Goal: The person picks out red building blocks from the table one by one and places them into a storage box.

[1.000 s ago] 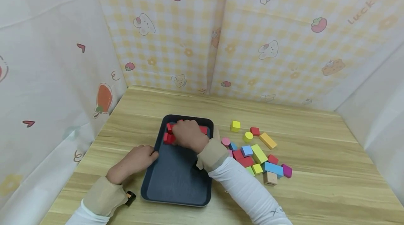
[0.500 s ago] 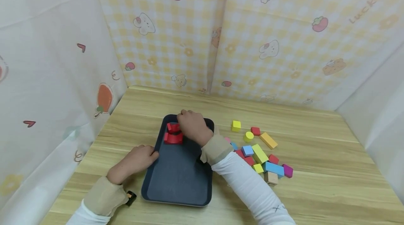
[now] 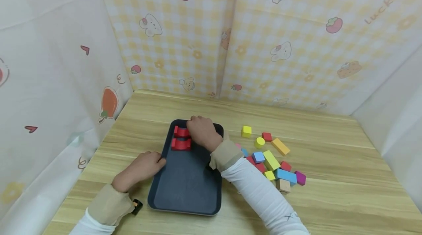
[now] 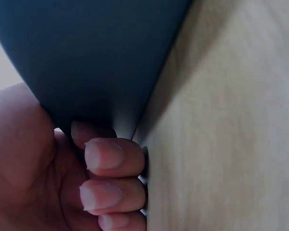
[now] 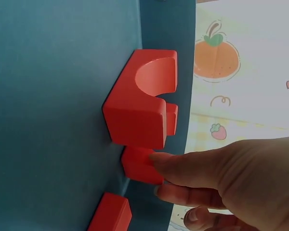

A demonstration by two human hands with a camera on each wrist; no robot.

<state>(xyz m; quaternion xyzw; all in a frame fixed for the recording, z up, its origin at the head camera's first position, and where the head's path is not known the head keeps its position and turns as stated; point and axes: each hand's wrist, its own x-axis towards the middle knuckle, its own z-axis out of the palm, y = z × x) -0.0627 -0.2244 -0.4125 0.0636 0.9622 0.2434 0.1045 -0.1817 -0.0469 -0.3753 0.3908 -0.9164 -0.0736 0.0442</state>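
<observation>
Gripping a dark rectangular tray (image 3: 188, 187) at its left side, the left hand (image 3: 140, 169) has its fingers curled by the outer wall. The right hand (image 3: 202, 131) reaches into the tray's far end, its thumb and forefinger narrowed in a pinch on a red block (image 5: 138, 167). Just left of that hand, a red arch block (image 3: 181, 145) lies in front of a second red arch (image 3: 181, 132), both inside the tray. On the wooden counter (image 3: 346, 187), right of the tray, a yellow cube (image 3: 246, 131), yellow cylinder (image 3: 259, 142) and orange block (image 3: 281, 147) lie near a cluster of mixed coloured blocks (image 3: 285, 176)
</observation>
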